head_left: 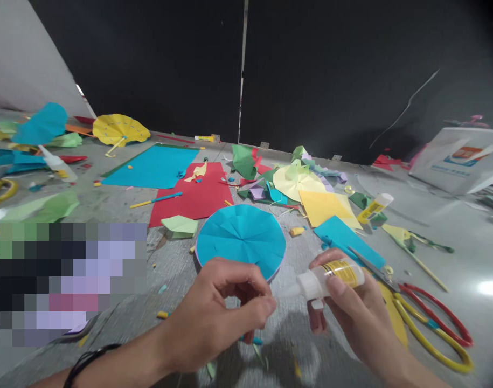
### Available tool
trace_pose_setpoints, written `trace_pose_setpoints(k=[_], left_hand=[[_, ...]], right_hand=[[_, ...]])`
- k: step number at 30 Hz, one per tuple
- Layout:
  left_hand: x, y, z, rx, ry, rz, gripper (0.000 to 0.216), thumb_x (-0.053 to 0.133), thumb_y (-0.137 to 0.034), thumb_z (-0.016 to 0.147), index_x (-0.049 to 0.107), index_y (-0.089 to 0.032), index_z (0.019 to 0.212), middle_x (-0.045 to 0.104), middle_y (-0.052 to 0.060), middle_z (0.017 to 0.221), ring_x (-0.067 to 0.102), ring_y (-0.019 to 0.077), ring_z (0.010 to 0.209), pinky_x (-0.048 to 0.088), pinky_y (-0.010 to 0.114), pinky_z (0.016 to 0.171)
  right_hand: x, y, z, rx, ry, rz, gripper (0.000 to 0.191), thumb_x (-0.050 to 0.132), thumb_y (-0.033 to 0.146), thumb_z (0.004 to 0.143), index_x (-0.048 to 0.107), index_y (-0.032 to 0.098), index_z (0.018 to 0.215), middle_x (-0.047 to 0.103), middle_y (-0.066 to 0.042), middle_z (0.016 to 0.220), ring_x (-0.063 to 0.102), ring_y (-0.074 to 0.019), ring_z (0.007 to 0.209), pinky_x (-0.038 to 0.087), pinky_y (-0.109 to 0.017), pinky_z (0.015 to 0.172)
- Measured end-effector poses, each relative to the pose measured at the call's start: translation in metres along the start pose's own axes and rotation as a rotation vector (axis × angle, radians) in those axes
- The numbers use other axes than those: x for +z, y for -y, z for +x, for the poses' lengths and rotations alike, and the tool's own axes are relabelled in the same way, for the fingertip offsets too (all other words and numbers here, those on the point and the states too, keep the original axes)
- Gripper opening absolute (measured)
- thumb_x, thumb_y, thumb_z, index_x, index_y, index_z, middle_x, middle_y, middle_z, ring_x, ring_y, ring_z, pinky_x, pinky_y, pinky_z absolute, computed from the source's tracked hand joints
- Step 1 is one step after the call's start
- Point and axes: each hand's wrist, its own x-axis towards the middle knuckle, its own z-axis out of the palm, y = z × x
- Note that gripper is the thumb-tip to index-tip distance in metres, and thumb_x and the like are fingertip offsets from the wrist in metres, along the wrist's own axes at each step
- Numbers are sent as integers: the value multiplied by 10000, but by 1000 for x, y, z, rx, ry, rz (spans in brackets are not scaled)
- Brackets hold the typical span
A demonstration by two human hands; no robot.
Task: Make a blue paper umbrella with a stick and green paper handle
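Observation:
My right hand [351,312] is wrapped round a small clear glue bottle [331,277] with a yellow label, held sideways with its white nozzle pointing left. My left hand [222,312] is closed in a pinch right at the nozzle tip; what its fingers hold is too small to make out. Just beyond both hands lies a creased blue paper circle [241,238] on the grey table [109,205].
Scissors with red and yellow handles [428,318] lie to the right. Sheets of yellow [327,207], red [200,196] and blue paper [153,166], a heap of scraps [286,175], another glue bottle [374,208] and a yellow paper umbrella [120,129] lie around. A blurred patch covers the lower left.

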Motion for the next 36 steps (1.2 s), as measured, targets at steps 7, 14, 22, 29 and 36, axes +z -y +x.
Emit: trace_pose_setpoints(k=[7,14,22,29,36], left_hand=[[3,2,2,18,-48,-72,210,702,-310,887,645,-163,749,575,-19,652,536,88,521,487,181,477],[5,3,2,133,-57,170,123,696,-265,865,670,-162,802,633,6,704,574,121,621,504,222,588],[5,10,4,232,-78,412,213,606,-182,895,639,-168,684,570,-36,591,506,84,560,399,194,555],[5,12,3,322,-130,422,203,596,-51,778,574,-168,613,519,-65,578,471,64,565,371,167,558],[6,14,4,375,-167,414,212,584,-13,749,542,-169,611,483,-77,580,433,53,558,342,151,537]], right_hand=[[-1,2,2,-22,-24,58,288,737,493,934,662,217,972,669,28,558,645,-144,433,525,-230,445],[-2,-2,3,-27,-24,8,275,733,483,942,650,227,998,654,38,593,661,-141,453,529,-228,457],[2,2,2,-86,-63,-192,274,749,474,923,654,222,974,658,25,571,673,-170,444,565,-267,459],[2,2,1,-53,12,-186,272,736,479,930,630,234,981,684,14,558,685,-185,458,569,-274,476],[4,-3,2,0,34,-87,304,708,503,954,625,213,985,664,24,555,658,-148,463,533,-236,476]])
